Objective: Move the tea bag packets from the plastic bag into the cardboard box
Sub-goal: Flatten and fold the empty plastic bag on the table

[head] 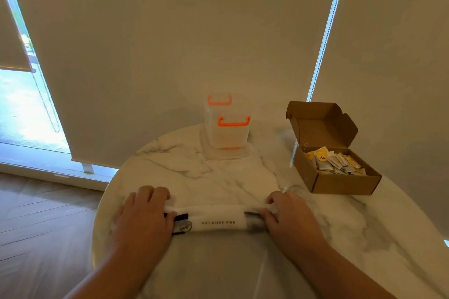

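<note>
A white frosted plastic bag (pixel 218 218) lies folded into a narrow strip on the marble table, near the front edge. My left hand (pixel 143 216) grips its left end, by the black zipper tab. My right hand (pixel 289 216) grips its right end, fingers curled over the fold. Both hands lie on the tabletop. To the far right stands an open brown cardboard box (pixel 340 182), lid raised. Several tea bag packets (pixel 337 161), white and yellow, lie piled inside it.
A round white marble table (pixel 218 175) carries everything. A clear plastic container (pixel 228 128) with orange handles stands at the table's far edge, in the middle. Beige roller blinds hang behind. Wooden floor lies to the left.
</note>
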A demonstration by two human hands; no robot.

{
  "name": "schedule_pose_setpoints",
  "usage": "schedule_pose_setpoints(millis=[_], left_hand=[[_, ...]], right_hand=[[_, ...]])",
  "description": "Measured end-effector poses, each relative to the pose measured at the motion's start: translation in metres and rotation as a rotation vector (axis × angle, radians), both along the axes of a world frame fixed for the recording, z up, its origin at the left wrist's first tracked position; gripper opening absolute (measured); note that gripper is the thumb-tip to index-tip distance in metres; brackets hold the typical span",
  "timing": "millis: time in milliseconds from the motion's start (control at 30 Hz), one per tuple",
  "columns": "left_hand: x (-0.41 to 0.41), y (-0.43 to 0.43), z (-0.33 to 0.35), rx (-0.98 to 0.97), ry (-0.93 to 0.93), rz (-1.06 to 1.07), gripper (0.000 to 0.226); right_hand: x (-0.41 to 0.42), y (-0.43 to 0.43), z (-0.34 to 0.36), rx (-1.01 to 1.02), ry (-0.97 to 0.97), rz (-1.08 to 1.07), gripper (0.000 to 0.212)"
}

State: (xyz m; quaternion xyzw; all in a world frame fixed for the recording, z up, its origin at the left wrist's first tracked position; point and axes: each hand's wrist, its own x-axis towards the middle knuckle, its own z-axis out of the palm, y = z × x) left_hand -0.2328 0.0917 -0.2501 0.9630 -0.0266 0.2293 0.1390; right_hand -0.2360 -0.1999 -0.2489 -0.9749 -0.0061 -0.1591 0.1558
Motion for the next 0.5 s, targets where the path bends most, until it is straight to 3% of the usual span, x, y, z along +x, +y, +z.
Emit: schedule_pose_setpoints(millis=[100,167,233,300,500], left_hand=[[-0.004,-0.021,0.007,0.143,-0.075,-0.299,0.044],[-0.006,-0.04,0.009,0.224,0.124,-0.467,0.061],[-0.006,-0.054,0.005,0.263,0.367,-0.502,0.078],[-0.005,-0.06,-0.002,0.342,0.473,-0.474,0.086],[0.0,-0.065,-0.006,0.453,0.473,-0.44,0.082]], right_hand=[[-0.001,0.001,0.001,-0.043,-0.13,0.014,0.028],[-0.003,0.006,0.002,-0.004,-0.138,0.146,0.046],[-0.008,0.018,0.002,-0.028,0.066,0.37,0.083],[-0.012,0.029,0.0,-0.187,0.27,0.449,0.103],[-0.014,0.039,0.004,-0.319,0.365,0.395,0.099]])
